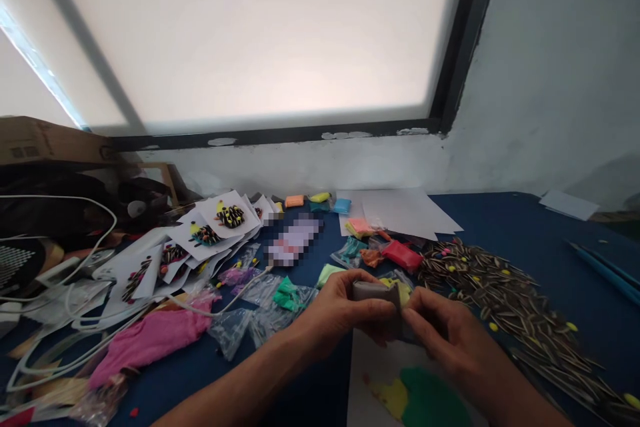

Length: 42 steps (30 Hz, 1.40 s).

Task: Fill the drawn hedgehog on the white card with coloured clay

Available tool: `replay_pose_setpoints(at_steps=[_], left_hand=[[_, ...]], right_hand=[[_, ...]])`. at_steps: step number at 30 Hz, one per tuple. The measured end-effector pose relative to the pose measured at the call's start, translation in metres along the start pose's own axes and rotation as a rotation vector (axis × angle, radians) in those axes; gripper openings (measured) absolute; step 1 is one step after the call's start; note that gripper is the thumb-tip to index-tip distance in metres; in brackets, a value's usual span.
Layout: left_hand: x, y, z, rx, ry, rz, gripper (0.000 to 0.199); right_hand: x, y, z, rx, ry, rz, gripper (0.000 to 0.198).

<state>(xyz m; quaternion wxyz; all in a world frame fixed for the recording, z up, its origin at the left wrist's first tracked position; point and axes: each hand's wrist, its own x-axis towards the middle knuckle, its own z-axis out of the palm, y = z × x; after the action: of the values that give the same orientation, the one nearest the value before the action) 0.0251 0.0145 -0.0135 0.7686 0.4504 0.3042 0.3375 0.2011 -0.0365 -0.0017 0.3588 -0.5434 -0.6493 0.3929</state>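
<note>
A grey-brown packet (376,291), which looks like wrapped modelling clay, is gripped between the thumb and fingers of my left hand (345,307). My right hand (447,333) pinches the packet's right edge, its thumb and forefinger pressed together. Below both hands lies a white sheet of paper (361,380) bearing a flattened green clay shape (431,397) and a smaller yellow clay patch (393,397). Just behind the hands, a light green clay piece (330,274) and a red clay packet (403,255) rest on the blue tabletop.
Striped sunflower seeds (500,287) are heaped at the right. Papers with seed-and-clay figures (230,216) are stacked at the left, near a pink cloth-like piece (155,340) and a white cable (107,240). A pixelated phone-like object (295,240) lies centre-back, and blank sheets (400,210) lie by the wall.
</note>
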Motion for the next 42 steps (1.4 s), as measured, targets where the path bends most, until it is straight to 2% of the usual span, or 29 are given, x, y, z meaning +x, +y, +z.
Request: replay_pose_setpoints(at_steps=[5,13,24,29,35,39,42], left_hand=[[-0.001,-0.003,0.002,-0.020,0.064,0.049,0.044],[0.000,-0.007,0.002,0.008,0.119,0.034,0.049],[-0.001,-0.007,0.006,0.067,0.146,-0.010,0.046],[-0.002,-0.009,0.005,0.071,0.177,-0.013,0.051],[-0.002,-0.011,0.003,0.073,0.142,-0.023,0.051],[-0.001,-0.012,0.002,0.048,0.087,-0.013,0.050],[0.001,-0.011,0.001,0.005,0.033,-0.002,0.053]], right_hand=[[0.002,0.005,0.003,0.059,-0.013,0.036,0.042],[0.002,0.003,-0.002,0.075,-0.063,0.069,0.037],[0.002,0.009,0.003,0.084,-0.072,0.087,0.030],[0.002,0.010,0.004,0.080,-0.080,0.095,0.030],[0.004,0.004,-0.001,0.063,-0.125,0.110,0.032],[0.004,0.004,-0.001,0.055,-0.110,0.107,0.035],[0.003,0.007,-0.001,0.051,-0.049,0.070,0.037]])
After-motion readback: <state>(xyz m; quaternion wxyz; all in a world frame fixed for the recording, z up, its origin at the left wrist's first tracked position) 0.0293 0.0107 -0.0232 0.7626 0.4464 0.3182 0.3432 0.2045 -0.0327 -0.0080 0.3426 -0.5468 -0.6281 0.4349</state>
